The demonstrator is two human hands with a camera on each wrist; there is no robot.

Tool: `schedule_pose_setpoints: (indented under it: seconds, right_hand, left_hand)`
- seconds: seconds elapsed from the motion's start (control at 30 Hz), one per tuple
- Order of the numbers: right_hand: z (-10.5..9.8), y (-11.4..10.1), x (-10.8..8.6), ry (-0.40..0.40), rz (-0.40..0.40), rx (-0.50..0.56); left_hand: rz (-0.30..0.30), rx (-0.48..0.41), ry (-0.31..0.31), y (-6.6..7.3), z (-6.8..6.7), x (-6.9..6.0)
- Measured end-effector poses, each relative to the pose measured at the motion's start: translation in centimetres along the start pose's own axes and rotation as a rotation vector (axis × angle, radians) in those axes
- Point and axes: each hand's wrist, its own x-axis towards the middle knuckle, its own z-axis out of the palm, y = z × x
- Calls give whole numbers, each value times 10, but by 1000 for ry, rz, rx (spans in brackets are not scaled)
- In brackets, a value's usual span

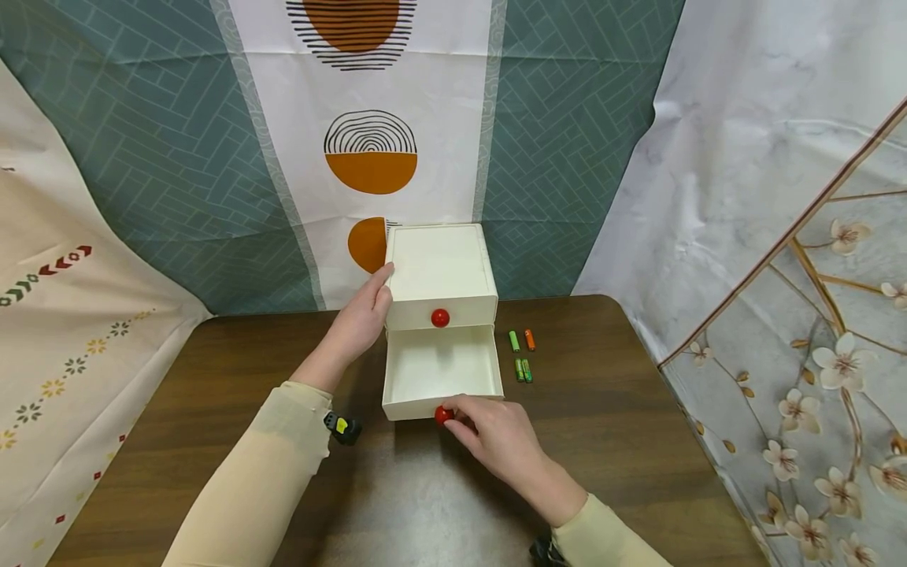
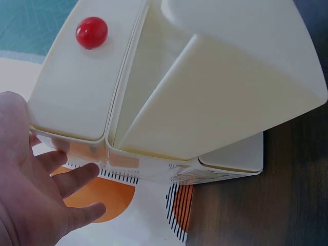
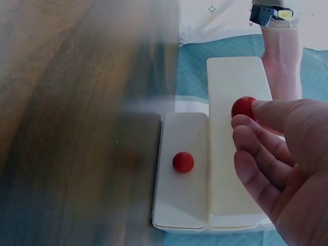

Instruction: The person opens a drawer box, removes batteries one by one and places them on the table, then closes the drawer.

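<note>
A white chest of small drawers (image 1: 442,264) stands at the back of the table. Its middle drawer (image 1: 441,366) is pulled out, with the pale inner floor in sight. My right hand (image 1: 499,441) pinches that drawer's round red knob (image 3: 243,108) between thumb and fingers. Against the chest's left side rests my left hand (image 1: 357,323), its fingers (image 2: 77,180) spread in the left wrist view. The top drawer (image 1: 418,313) is closed and has its own red knob (image 2: 91,33). Below, the bottom drawer (image 3: 179,205) is also closed, seen in the right wrist view.
Right of the chest lie several small batteries, among them an orange one (image 1: 529,339), a light green one (image 1: 513,341) and a green pair (image 1: 523,370). The brown wooden table (image 1: 602,441) is bordered by patterned cloths behind and at both sides.
</note>
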Motion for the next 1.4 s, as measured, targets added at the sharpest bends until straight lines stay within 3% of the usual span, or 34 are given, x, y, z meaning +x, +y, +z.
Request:
schedule_pose_setpoints:
  seconds: [1.4]
  right_hand:
    - [9,34,59,-28,61,-84]
  left_hand:
    - [-25,12,-9,0,0,0]
